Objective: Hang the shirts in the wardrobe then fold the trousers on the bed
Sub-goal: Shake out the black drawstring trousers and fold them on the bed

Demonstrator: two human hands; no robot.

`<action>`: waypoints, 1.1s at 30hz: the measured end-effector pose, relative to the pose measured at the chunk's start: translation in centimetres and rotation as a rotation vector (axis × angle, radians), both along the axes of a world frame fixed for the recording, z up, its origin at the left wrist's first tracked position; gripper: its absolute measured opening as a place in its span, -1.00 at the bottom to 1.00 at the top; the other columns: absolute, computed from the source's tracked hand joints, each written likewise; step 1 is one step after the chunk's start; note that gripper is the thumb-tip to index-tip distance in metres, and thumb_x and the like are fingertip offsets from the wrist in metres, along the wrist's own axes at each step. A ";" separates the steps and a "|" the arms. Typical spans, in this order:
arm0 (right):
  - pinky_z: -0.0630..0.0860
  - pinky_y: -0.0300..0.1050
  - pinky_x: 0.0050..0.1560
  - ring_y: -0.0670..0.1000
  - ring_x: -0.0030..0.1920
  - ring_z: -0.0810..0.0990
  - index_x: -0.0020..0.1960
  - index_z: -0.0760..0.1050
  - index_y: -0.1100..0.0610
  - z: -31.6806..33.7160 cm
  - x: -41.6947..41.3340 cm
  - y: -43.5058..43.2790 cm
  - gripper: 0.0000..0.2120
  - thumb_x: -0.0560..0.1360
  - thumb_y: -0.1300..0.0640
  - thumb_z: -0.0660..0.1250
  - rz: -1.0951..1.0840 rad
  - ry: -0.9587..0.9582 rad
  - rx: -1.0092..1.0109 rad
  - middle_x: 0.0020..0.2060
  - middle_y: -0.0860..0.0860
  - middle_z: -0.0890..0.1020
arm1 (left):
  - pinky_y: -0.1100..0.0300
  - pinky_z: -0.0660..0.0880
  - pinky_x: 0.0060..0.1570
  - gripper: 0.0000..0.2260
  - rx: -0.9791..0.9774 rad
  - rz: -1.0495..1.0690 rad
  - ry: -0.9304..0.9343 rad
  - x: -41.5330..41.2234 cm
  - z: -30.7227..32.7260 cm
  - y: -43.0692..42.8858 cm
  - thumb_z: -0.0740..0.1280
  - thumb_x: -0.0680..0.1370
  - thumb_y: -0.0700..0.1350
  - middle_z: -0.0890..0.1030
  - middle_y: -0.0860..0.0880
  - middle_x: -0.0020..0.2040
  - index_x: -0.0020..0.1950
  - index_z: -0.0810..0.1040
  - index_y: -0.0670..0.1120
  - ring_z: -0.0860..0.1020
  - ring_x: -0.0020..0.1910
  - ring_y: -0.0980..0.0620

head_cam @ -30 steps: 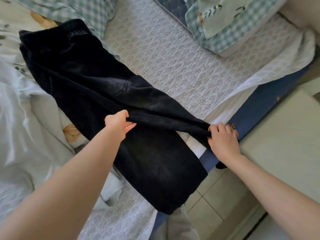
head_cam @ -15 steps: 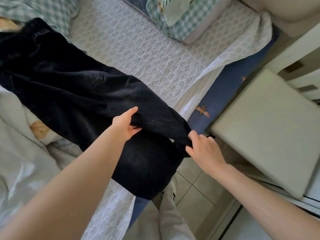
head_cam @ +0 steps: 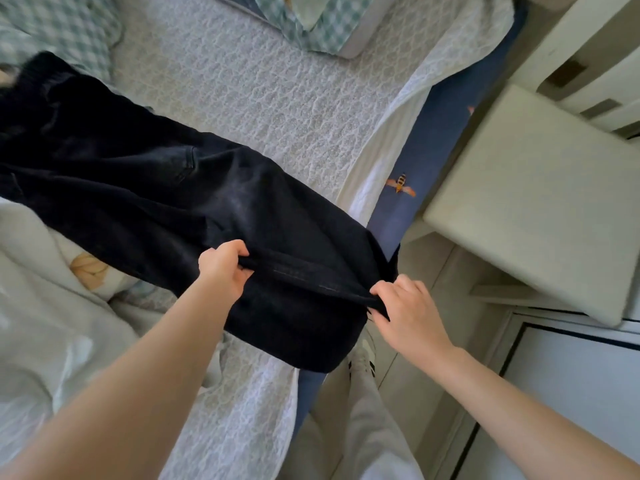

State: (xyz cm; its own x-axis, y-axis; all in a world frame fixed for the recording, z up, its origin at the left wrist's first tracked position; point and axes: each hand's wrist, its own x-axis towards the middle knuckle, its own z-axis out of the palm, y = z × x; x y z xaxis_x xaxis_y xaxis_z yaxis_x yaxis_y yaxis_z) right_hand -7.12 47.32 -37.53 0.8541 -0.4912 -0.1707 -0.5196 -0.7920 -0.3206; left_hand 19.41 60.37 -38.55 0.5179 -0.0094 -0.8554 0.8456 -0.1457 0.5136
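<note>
Trousers [head_cam: 145,188]: black, spread diagonally on the bed [head_cam: 270,98], hem end overhanging the mattress edge.
Left hand [head_cam: 225,271]: fingers curled, pinching the raised hem fold.
Right hand [head_cam: 405,306]: pinching the same fold at the outer corner, off the bed edge.
Risk 1: lower leg hanging over the edge, likely to slide toward the floor if grip loosens.
Risk 2: uneven pull between hands, skewed fold, seams misaligned.
Risk 3: rumpled duvet [head_cam: 45,306] under the waist side, lumpy fold.
Writing: none legible; only a bee print [head_cam: 400,183] on the blue sheet.

Black trousers [head_cam: 145,181], white-patterned bedspread [head_cam: 277,98]
</note>
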 end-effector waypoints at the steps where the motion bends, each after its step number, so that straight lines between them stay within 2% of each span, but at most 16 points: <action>1: 0.36 -0.15 -0.11 -0.01 -0.22 0.45 -0.09 0.52 0.08 0.2 -0.3 0.7 -0.73 0.31 0.16 0.56 -0.019 -0.024 -0.017 -0.32 -0.12 0.52 | -0.04 0.60 -0.15 -0.69 -0.020 0.004 -0.006 -0.3 0.2 0.6 0.22 0.45 -0.46 0.52 -0.21 0.02 0.16 0.38 -0.25 0.58 -0.04 -0.17; 4: 0.32 -0.13 -0.10 0.02 -0.23 0.46 -0.10 0.53 0.11 1.3 -1.1 2.8 -0.74 0.30 0.23 0.54 -0.071 -0.096 -0.088 -0.33 -0.09 0.52 | -0.04 0.61 -0.04 -0.76 -0.053 0.007 -0.016 -0.8 1.2 2.3 0.24 0.44 -0.45 0.52 -0.18 -0.06 -0.01 0.39 -0.17 0.57 -0.09 -0.14; 8: 0.35 -0.09 -0.13 0.03 -0.22 0.45 -0.13 0.52 0.10 2.4 -2.1 6.0 -0.82 0.33 0.19 0.50 -0.080 -0.059 -0.114 -0.36 -0.09 0.53 | -0.03 0.61 0.00 -0.78 -0.051 0.020 -0.030 -1.8 2.1 5.2 0.22 0.44 -0.46 0.54 -0.15 -0.12 -0.12 0.38 -0.15 0.58 -0.07 -0.15; 10: 0.39 -0.06 -0.15 0.06 -0.21 0.46 -0.14 0.52 0.10 1.8 -2.8 7.8 -0.82 0.35 0.12 0.50 -0.088 0.083 -0.102 -0.34 -0.07 0.55 | -0.02 0.59 0.05 -0.81 0.008 -0.084 -0.035 -2.5 1.9 6.4 0.23 0.49 -0.44 0.56 -0.20 -0.04 -0.01 0.43 -0.18 0.60 -0.05 -0.15; 12: 0.45 -0.03 -0.19 0.09 -0.19 0.46 -0.12 0.54 0.11 0.6 -3.3 9.4 -0.75 0.30 0.10 0.55 -0.073 0.283 -0.081 -0.29 -0.01 0.55 | -0.05 0.57 0.12 -0.66 0.074 -0.239 -0.009 -2.6 1.2 7.5 0.26 0.56 -0.37 0.58 -0.22 0.01 0.32 0.37 -0.24 0.64 0.01 -0.20; 13: 0.47 -0.02 -0.17 0.10 -0.16 0.46 -0.05 0.55 0.13 0.2 -3.3 10.1 -0.72 0.30 0.16 0.55 -0.060 0.389 -0.058 -0.23 0.02 0.54 | -0.05 0.58 0.12 -0.63 0.115 -0.333 0.009 -2.4 1.0 7.8 0.27 0.58 -0.33 0.59 -0.22 0.02 0.38 0.33 -0.25 0.65 0.00 -0.21; 14: 0.48 -0.03 -0.12 0.11 -0.08 0.46 0.08 0.52 0.14 -0.2 -3.1 10.7 -0.66 0.33 0.23 0.50 -0.051 0.483 -0.021 -0.11 0.05 0.53 | -0.03 0.59 0.08 -0.69 0.160 -0.433 0.004 -1.9 0.6 8.0 0.28 0.59 -0.31 0.61 -0.23 0.04 0.33 0.38 -0.28 0.66 -0.05 -0.18; 16: 0.45 -0.05 -0.03 0.13 0.07 0.46 0.33 0.33 0.18 -0.9 -2.6 11.6 -0.49 0.41 0.33 0.35 -0.049 0.599 0.061 0.13 0.10 0.43 | 0.03 0.61 -0.02 -0.88 0.218 -0.538 -0.047 -0.1 0.3 8.0 0.28 0.59 -0.29 0.63 -0.23 0.07 0.11 0.49 -0.27 0.66 -0.15 -0.11; 18: 0.41 -0.07 -0.12 0.13 0.07 0.49 0.35 0.29 0.18 -0.9 -1.3 12.1 -0.51 0.45 0.34 0.28 -0.116 0.685 0.084 0.16 0.11 0.39 | 0.02 0.61 -0.03 -0.98 0.260 -0.553 -0.139 2.3 0.4 7.8 0.28 0.58 -0.27 0.63 -0.23 0.07 -0.04 0.48 -0.22 0.66 -0.17 -0.11; 19: 0.39 -0.08 -0.13 0.14 0.08 0.49 0.33 0.31 0.17 -0.9 -0.5 12.2 -0.56 0.48 0.31 0.27 -0.161 0.702 0.067 0.15 0.11 0.41 | 0.01 0.61 -0.01 -0.95 0.281 -0.534 -0.185 3.7 0.5 7.6 0.28 0.58 -0.27 0.62 -0.23 0.07 -0.08 0.44 -0.20 0.66 -0.15 -0.13; 21: 0.40 -0.06 -0.03 0.15 0.13 0.47 0.28 0.36 0.16 -0.7 1.4 12.3 -0.64 0.50 0.22 0.28 -0.204 0.723 0.013 0.15 0.10 0.47 | 0.01 0.61 0.02 -0.94 0.301 -0.462 -0.252 6.9 1.3 7.5 0.28 0.58 -0.25 0.60 -0.20 0.08 0.01 0.42 -0.20 0.66 -0.09 -0.15; 23: 0.44 0.00 0.03 0.17 0.10 0.51 0.22 0.42 0.15 -0.6 3.4 12.4 -0.66 0.48 0.10 0.37 -0.216 0.697 -0.067 0.09 0.10 0.54 | 0.06 0.60 0.00 -0.84 0.313 -0.398 -0.310 10.2 1.8 7.7 0.31 0.56 -0.22 0.59 -0.19 0.11 0.12 0.43 -0.18 0.66 -0.07 -0.13; 25: 0.51 0.04 -0.15 0.19 -0.07 0.59 0.18 0.52 0.16 -0.6 5.6 12.5 -0.49 0.31 0.02 0.54 -0.223 0.599 -0.111 -0.07 0.12 0.62 | 0.09 0.61 -0.04 -0.78 0.332 -0.364 -0.378 13.2 2.2 8.2 0.34 0.53 -0.16 0.60 -0.17 0.12 0.14 0.43 -0.18 0.67 -0.09 -0.08; 27: 0.50 0.01 -0.32 0.19 -0.23 0.60 0.23 0.54 0.19 -1.0 7.7 12.7 -0.30 0.15 0.01 0.63 -0.185 0.458 -0.120 -0.15 0.15 0.63 | 0.09 0.63 -0.04 -0.61 0.342 -0.343 -0.444 15.6 2.7 8.5 0.38 0.51 -0.10 0.59 -0.14 0.13 0.29 0.40 -0.17 0.68 -0.11 -0.03; 30: 0.38 -0.08 -0.42 0.11 -0.27 0.56 0.33 0.47 0.17 -1.3 11.2 13.1 -0.24 0.22 -0.06 0.61 -0.047 0.296 -0.134 -0.08 0.13 0.59 | 0.09 0.60 0.06 -0.46 0.286 -0.271 -0.460 18.3 3.5 8.5 0.38 0.52 -0.06 0.53 -0.09 0.20 0.43 0.26 -0.11 0.66 -0.04 -0.01; 33: 0.39 -0.11 -0.34 0.07 -0.17 0.56 0.38 0.39 0.14 -1.1 14.2 13.6 -0.32 0.37 -0.11 0.51 0.033 0.212 -0.076 0.02 0.10 0.55 | 0.11 0.49 0.24 -0.43 0.161 -0.131 -0.331 20.6 4.1 8.8 0.30 0.57 -0.02 0.46 -0.06 0.28 0.51 0.14 -0.06 0.58 0.15 -0.05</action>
